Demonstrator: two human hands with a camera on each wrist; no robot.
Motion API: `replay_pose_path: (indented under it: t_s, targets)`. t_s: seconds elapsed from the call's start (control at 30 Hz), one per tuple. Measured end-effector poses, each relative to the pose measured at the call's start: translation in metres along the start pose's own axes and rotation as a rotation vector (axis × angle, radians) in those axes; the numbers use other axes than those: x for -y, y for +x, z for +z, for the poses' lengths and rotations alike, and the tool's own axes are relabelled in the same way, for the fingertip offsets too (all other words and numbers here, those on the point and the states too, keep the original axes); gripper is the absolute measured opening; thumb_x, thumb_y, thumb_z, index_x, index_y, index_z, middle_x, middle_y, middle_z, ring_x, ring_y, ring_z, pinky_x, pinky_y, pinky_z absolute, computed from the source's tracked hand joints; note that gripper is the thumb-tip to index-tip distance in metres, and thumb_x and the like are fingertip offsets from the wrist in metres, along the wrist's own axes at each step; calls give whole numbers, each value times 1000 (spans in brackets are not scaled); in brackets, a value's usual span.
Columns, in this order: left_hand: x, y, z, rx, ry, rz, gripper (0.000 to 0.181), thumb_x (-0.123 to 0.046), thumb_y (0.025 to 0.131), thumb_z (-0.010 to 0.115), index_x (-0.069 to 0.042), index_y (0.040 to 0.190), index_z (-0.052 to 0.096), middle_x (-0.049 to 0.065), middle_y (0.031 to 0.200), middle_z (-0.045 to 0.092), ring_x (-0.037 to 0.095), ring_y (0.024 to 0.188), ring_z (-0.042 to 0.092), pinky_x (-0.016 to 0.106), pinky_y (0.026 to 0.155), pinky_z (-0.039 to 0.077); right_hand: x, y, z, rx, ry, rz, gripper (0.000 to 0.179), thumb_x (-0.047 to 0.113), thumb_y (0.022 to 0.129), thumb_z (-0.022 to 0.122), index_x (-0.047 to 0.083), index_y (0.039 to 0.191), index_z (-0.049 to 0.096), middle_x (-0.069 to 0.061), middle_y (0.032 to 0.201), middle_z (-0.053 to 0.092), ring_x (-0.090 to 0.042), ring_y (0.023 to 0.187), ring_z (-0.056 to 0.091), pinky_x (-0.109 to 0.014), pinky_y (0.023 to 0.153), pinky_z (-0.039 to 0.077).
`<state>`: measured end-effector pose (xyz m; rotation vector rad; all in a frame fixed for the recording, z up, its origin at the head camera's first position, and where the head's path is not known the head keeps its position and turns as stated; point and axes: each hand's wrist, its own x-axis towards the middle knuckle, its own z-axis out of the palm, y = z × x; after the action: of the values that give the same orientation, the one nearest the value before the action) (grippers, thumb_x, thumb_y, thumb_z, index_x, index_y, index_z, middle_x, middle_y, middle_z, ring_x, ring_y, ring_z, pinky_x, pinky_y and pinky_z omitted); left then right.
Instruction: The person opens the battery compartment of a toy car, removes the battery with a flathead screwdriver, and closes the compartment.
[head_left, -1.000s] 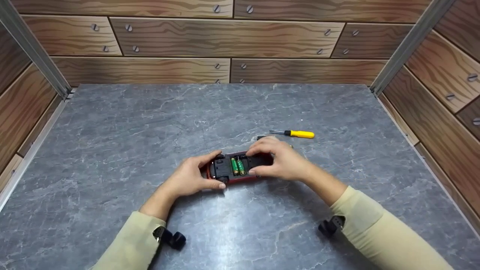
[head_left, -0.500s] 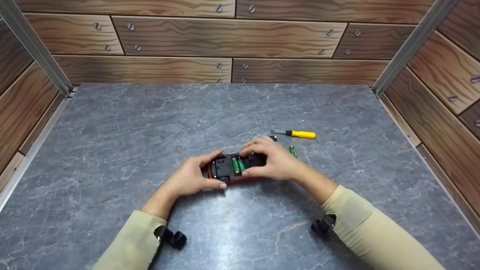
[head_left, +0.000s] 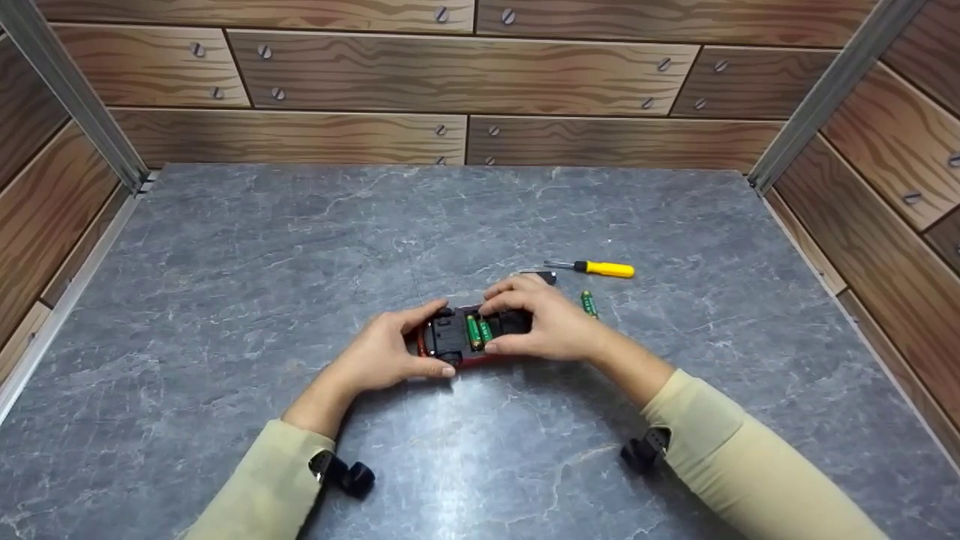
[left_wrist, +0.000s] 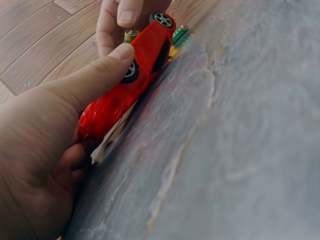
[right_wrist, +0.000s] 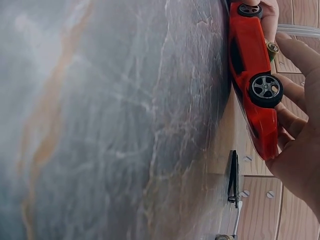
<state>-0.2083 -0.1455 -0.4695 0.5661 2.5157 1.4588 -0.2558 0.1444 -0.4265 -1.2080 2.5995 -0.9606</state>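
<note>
Red car (right_wrist: 253, 47), spokes (right_wrist: 265, 86) wrist vws only

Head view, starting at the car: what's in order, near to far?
Car → loose battery → screwdriver → back wall.

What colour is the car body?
The car body is red; it shows best in the right wrist view.
</note>
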Motion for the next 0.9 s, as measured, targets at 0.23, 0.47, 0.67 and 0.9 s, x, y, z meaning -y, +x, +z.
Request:
replay_pose_path:
  t_s: [0.23,0.47,0.67,0.9]
  targets:
    - [1,0,0,0,4,-2,105,-40,73,98,-17,161,47,13,150,61,25,128,62,49,117,41,2,1,-1,16,-6,15,49,41,86,87,16,127,76,-6,142,64,-28,134,50,-53,114,40]
    - [2,-1,1,-5,7,-15,105,-40,72,99,-20,161,47,12,152,60,26,128,62,49,118,41,1,1,0,44,-28,23,51,44,87,86,15,128,76,-6,145,62,-31,136,49,-57,116,39]
    - [1,-1,1,-6,7,-15,105,-41,72,99,-20,161,48,12,152,59,26,128,62,49,117,41,0,0,-1,59,-29,31,51,46,88,85,17,129,76,-6,146,61,-32,137,48,-59,115,38]
    - [1,0,0,-9,11,1,104,-40,73,98,-18,161,48,12,151,61,26,128,62,49,118,41,1,1,-1,65,-15,38,51,44,87,86,17,129,76,-7,147,61,-32,138,47,-59,117,36]
